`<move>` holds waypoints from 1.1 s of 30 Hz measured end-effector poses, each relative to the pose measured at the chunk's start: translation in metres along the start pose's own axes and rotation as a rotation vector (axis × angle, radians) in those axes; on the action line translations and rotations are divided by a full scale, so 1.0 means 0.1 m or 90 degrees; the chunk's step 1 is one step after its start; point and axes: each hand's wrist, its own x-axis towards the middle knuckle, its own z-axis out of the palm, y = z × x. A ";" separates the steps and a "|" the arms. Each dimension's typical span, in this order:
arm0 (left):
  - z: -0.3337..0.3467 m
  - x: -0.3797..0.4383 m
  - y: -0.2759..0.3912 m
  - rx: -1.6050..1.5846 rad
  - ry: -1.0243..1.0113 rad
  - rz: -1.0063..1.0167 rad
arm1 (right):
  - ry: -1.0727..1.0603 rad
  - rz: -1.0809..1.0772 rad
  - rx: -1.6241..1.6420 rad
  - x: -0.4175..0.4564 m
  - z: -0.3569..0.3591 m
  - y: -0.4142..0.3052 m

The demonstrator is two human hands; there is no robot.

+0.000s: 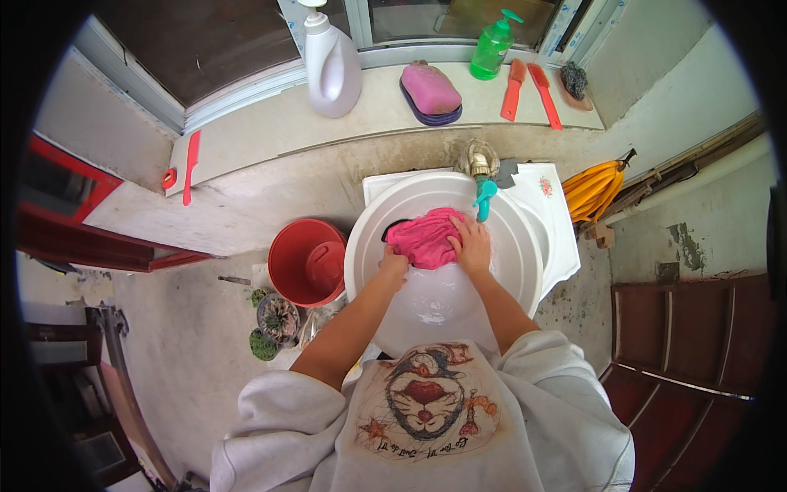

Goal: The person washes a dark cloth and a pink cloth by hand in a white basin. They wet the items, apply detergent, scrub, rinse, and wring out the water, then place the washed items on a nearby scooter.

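A wet pink cloth [427,240] with a dark edge at its left lies in water in a round white plastic basin [524,277]. My left hand [394,267] grips the cloth's lower left edge, its fingers curled. Spread over the cloth's right side, my right hand [472,245] has its fingertips on the fabric; whether they pinch it cannot be told. The basin rests on a white sink [562,246]. A tap with a teal handle [485,192] hangs over the basin's far rim, just beyond my right hand.
A red bucket [295,264] stands left of the basin, near potted succulents [278,318]. The ledge holds a white pump bottle [335,74], pink soap [431,89], a green pump bottle [492,52], red brushes [513,92] and a steel wool scourer [574,80]. Orange gloves [593,189] hang at right.
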 end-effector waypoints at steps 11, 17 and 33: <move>0.07 -0.45 0.38 -0.527 -0.408 -0.075 | 0.083 0.002 0.374 -0.24 -0.60 -1.60; 0.48 -0.89 0.35 -0.383 -0.345 -0.014 | 0.200 0.025 0.214 -0.11 -0.37 -1.30; 0.70 -0.36 0.05 -0.556 -0.557 -0.039 | 0.142 0.312 0.167 -0.10 -0.30 -1.01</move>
